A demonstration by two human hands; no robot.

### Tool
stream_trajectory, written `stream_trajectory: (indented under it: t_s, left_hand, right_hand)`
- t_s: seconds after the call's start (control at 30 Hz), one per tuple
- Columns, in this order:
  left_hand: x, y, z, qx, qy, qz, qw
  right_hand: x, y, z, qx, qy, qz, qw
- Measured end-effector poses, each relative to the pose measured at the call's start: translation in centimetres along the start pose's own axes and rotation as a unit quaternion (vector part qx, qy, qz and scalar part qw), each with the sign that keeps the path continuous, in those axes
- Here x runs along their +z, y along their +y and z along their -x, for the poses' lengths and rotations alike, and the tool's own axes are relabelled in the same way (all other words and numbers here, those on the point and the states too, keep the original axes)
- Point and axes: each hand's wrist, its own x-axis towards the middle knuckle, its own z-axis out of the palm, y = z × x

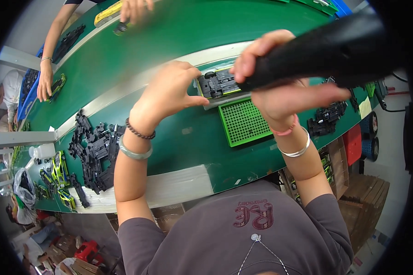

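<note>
A toy car (219,84) lies upside down in the middle of the bench, its black underside up and yellow-green edges showing. My left hand (172,89) grips its left end between thumb and fingers. Wrapped round a thick black power screwdriver (321,50) is my right hand (280,96); the tool looms large and hides the car's right end. I cannot see the screwdriver's tip. Just below the car sits a bright green tray (224,126) with a grid of small holes.
Black chassis parts (96,149) are heaped to my left, near green toy cars (59,169). More black chassis (328,120) lie at the right. Across the bench, a co-worker's hands (45,82) handle parts beside a yellow tray (108,13). Cardboard boxes (365,197) stand at lower right.
</note>
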Motion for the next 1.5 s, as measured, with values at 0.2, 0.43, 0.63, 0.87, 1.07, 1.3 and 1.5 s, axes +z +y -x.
stream_trajectory:
  t_s: [0.2,0.43,0.63,0.87,1.07,1.3,1.5]
  left_hand:
    - [0.7,-0.5,0.0,0.002,-0.002,0.022,1.0]
    - [0.7,-0.6,0.0,-0.012,-0.008,0.041,0.999]
    - [0.3,-0.6,-0.1,-0.049,-0.023,0.061,0.997]
    - [-0.1,-0.2,-0.1,-0.073,-0.035,0.09,0.993]
    - [-0.3,-0.3,-0.3,-0.072,-0.037,0.082,0.993]
    - [-0.1,0.0,-0.6,-0.053,-0.035,0.086,0.994]
    - [1.1,0.1,-0.2,-0.023,-0.011,0.055,0.998]
  right_hand:
    - [2.2,3.6,-0.3,0.063,-0.01,0.134,0.989]
    - [1.4,5.1,0.1,0.072,-0.035,0.154,0.985]
    - [1.5,5.8,-0.1,0.121,-0.072,0.172,0.975]
    - [1.6,6.3,-0.3,0.14,-0.071,0.166,0.974]
    - [1.8,6.6,-0.3,0.112,-0.056,0.152,0.98]
    - [1.0,6.8,0.0,0.074,-0.062,0.116,0.989]
    - [-0.4,0.8,-0.4,0.037,-0.041,0.084,0.995]
